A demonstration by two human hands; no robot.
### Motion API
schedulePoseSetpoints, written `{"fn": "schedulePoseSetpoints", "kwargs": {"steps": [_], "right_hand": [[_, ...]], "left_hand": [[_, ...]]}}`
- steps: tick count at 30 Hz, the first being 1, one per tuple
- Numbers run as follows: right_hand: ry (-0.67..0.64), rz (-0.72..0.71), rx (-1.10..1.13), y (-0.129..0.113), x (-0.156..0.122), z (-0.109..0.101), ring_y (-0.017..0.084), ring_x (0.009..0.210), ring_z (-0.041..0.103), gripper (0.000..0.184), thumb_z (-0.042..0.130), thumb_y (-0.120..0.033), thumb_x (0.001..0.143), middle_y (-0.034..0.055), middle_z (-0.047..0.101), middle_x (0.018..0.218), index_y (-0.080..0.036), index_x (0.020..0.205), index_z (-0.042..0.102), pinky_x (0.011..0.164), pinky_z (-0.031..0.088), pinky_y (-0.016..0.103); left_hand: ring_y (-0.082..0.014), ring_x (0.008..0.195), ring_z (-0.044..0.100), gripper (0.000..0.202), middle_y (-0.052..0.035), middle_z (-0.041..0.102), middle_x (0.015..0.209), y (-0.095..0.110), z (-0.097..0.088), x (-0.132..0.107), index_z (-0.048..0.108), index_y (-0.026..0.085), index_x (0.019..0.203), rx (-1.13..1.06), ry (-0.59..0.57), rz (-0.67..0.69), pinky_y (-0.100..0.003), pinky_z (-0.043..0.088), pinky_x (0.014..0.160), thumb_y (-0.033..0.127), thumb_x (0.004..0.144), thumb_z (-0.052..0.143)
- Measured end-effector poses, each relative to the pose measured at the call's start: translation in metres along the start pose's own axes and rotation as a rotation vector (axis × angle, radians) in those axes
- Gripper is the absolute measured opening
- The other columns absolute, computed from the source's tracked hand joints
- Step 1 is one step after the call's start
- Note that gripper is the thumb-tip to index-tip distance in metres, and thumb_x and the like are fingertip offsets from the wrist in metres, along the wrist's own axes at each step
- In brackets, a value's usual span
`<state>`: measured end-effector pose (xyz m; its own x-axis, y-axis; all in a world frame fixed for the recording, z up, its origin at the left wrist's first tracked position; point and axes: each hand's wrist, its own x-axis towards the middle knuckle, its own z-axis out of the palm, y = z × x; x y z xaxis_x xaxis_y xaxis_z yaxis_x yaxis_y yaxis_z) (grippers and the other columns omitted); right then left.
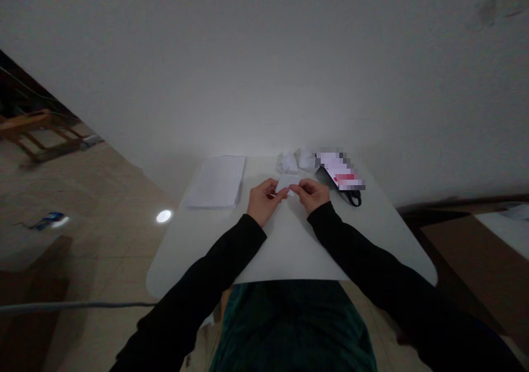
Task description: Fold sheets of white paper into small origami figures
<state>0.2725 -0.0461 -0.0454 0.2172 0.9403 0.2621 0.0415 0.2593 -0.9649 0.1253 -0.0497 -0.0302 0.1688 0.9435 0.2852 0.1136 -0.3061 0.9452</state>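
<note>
The left hand [263,201] and right hand [311,194] hold a small folded white paper [286,183] over the worktop [289,251], their fingers [295,189] pinching it from both sides, which seems to keep it taut between them. A stack of paper sheets [215,182] lies to the left, crumpled paper pieces [290,162] just beyond the hands.

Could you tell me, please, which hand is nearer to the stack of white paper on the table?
Left. The left hand sits just beside the stack of white paper, not touching it, while the right hand is farther away, past the left hand.
</note>
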Motion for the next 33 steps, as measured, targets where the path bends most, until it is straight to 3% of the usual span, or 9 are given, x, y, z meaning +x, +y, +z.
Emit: {"fn": "schedulePoseSetpoints", "kwargs": {"steps": [4, 7, 13, 20, 25, 29, 33], "right_hand": [[-0.145, -0.264, -0.26, -0.008, 0.007, -0.012, 0.008, 0.046, 0.038, 0.019, 0.07, -0.035, 0.067, -0.0044, 0.048, 0.052, -0.019, 0.062, 0.062, 0.049, 0.032, 0.025], [-0.241, -0.373, -0.32, -0.01, 0.007, -0.013, 0.008, 0.047, 0.038, 0.021, 0.068, -0.037, 0.071, -0.0029, 0.05, 0.058, -0.02, 0.06, 0.061, 0.05, 0.033, 0.025], [-0.203, -0.351, -0.192, -0.011, -0.001, -0.005, 0.012, 0.062, 0.051, 0.02, 0.058, -0.038, 0.081, 0.0023, 0.059, 0.073, -0.021, 0.082, 0.068, 0.052, 0.041, 0.025], [-0.219, -0.293, -0.175, -0.005, -0.001, -0.007, 0.01, 0.055, 0.051, 0.016, 0.064, -0.036, 0.075, 0.0021, 0.056, 0.072, -0.02, 0.074, 0.067, 0.041, 0.043, 0.023], [-0.241, -0.256, -0.146, -0.002, -0.005, -0.003, 0.009, 0.051, 0.053, 0.011, 0.067, -0.029, 0.068, 0.0003, 0.053, 0.073, -0.019, 0.073, 0.065, 0.033, 0.047, 0.021], [-0.255, -0.203, -0.096, 0.0, -0.005, -0.003, 0.009, 0.052, 0.054, 0.009, 0.066, -0.024, 0.065, -0.0002, 0.051, 0.075, -0.018, 0.07, 0.062, 0.034, 0.05, 0.021], [-0.243, -0.141, -0.07, 0.002, -0.002, -0.006, 0.011, 0.057, 0.054, 0.008, 0.064, -0.021, 0.062, -0.0003, 0.049, 0.076, -0.018, 0.066, 0.057, 0.033, 0.049, 0.021]], "left_hand": [[-0.0138, 0.077, 0.061, 0.023, -0.0021, 0.067, 0.087, 0.003, -0.004, 0.0, 0.066, 0.02, 0.089, 0.178, 0.067, 0.159, -0.026, 0.049, 0.067, 0.039, 0.076, 0.065], [-0.0147, 0.08, 0.059, 0.017, -0.002, 0.068, 0.084, 0.005, -0.009, 0.001, 0.068, 0.021, 0.086, 0.32, 0.104, 0.289, -0.029, 0.046, 0.073, 0.036, 0.079, 0.063], [-0.0156, 0.075, 0.06, 0.017, -0.0016, 0.069, 0.081, 0.002, -0.013, 0.002, 0.069, 0.023, 0.083, 0.373, 0.085, 0.287, -0.031, 0.045, 0.073, 0.038, 0.078, 0.064], [-0.0221, 0.097, 0.057, 0.013, -0.0029, 0.07, 0.083, -0.002, -0.013, 0.004, 0.07, 0.024, 0.079, 0.552, 0.137, 0.279, -0.042, 0.033, 0.091, 0.035, 0.074, 0.07], [-0.0221, 0.099, 0.054, 0.009, -0.0017, 0.068, 0.081, 0.0, -0.016, 0.001, 0.07, 0.024, 0.077, 0.603, 0.09, 0.278, -0.042, 0.031, 0.091, 0.033, 0.075, 0.069], [-0.0201, 0.093, 0.052, 0.012, -0.0033, 0.062, 0.095, -0.002, -0.023, 0.0, 0.071, 0.024, 0.076, 0.622, 0.107, 0.344, -0.039, 0.036, 0.086, 0.035, 0.075, 0.069], [-0.0168, 0.084, 0.053, 0.014, -0.0032, 0.06, 0.087, -0.009, -0.038, 0.001, 0.07, 0.022, 0.078, 0.638, 0.018, 0.418, -0.034, 0.041, 0.079, 0.034, 0.079, 0.065]]}}
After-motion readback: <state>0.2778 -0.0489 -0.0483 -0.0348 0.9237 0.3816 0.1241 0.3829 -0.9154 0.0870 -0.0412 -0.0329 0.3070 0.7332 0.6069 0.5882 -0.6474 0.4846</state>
